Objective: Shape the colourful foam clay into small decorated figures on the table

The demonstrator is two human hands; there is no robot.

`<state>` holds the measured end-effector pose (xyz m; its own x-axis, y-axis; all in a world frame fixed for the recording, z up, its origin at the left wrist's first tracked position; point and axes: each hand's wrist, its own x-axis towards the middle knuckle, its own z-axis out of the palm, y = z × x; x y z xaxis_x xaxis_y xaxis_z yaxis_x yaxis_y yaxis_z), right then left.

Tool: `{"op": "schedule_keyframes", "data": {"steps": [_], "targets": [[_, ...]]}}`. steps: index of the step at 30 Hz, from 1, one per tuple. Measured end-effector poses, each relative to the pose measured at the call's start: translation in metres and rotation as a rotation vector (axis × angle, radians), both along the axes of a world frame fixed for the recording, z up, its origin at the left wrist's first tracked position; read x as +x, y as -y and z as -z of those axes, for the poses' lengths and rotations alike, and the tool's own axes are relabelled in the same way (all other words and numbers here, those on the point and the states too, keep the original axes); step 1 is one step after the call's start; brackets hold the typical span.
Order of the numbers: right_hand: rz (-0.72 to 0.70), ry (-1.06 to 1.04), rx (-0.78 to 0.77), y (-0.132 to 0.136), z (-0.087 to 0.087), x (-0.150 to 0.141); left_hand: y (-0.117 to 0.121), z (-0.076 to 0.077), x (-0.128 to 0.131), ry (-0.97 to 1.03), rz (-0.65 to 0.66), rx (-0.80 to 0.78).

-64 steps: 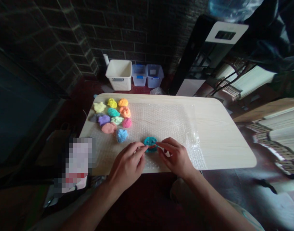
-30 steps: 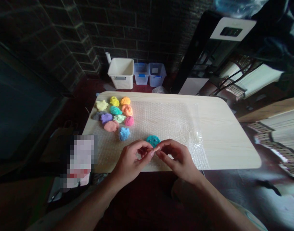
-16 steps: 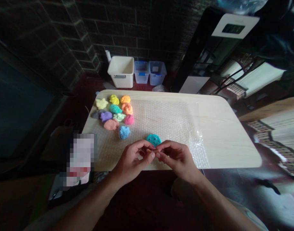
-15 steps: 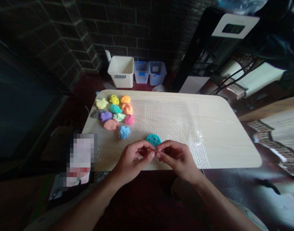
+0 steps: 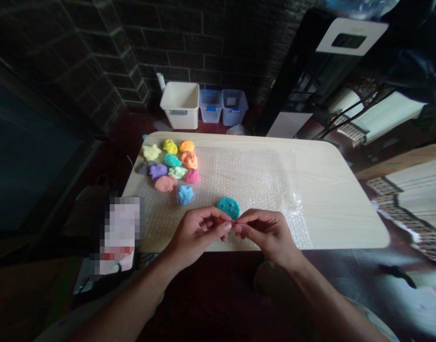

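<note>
My left hand and my right hand meet fingertip to fingertip over the near edge of the table, both pinched on a tiny reddish bit of clay too small to make out well. Just beyond the fingertips a flat teal clay disc lies on a sheet of bubble wrap. Several coloured clay lumps are grouped at the table's far left, with a blue lump nearest to my left hand.
On the floor behind the table stand a white bin and two clear boxes with blue latches. A dark brick wall rises behind them. A dark cabinet with a white panel stands at the right. A pixelated patch lies left of my arm.
Both hands have drawn back from the teal disc toward me and come together, pinching a small bit between the fingertips. The disc stays on the bubble wrap.
</note>
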<state>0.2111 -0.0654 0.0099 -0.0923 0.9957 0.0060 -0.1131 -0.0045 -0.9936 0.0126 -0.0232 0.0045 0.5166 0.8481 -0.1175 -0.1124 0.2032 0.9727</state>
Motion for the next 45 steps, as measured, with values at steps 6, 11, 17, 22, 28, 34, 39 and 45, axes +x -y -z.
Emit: {"op": "schedule_keyframes", "data": {"steps": [6, 11, 17, 22, 28, 34, 39, 45], "targets": [[-0.018, -0.017, -0.04, 0.0015, 0.0015, 0.0018, 0.0005, 0.002, -0.0028, -0.004, 0.001, 0.01], [-0.028, 0.005, -0.06, 0.0019, 0.0048, 0.0031, 0.0042, 0.0043, -0.0016, -0.033, -0.01, 0.044], [-0.065, -0.063, -0.064, 0.0006, 0.0058, 0.0036, 0.003, 0.0029, 0.0007, -0.021, -0.011, 0.014], [-0.036, -0.044, 0.073, 0.0, 0.0058, 0.0025, 0.0009, 0.0001, -0.0025, -0.036, 0.043, -0.031], [-0.042, 0.032, 0.02, 0.0008, 0.0071, 0.0041, 0.0021, 0.006, -0.0016, -0.026, 0.07, -0.086], [-0.032, 0.016, 0.021, -0.0003, 0.0091, 0.0035, -0.0001, 0.0039, -0.0011, -0.052, 0.056, -0.066], [-0.022, 0.099, 0.085, 0.001, 0.0079, 0.0023, -0.0021, -0.0004, -0.0023, -0.047, 0.09, -0.078], [-0.069, 0.012, -0.013, 0.0011, 0.0089, 0.0013, -0.002, 0.0034, -0.0023, -0.052, 0.104, -0.099]]}}
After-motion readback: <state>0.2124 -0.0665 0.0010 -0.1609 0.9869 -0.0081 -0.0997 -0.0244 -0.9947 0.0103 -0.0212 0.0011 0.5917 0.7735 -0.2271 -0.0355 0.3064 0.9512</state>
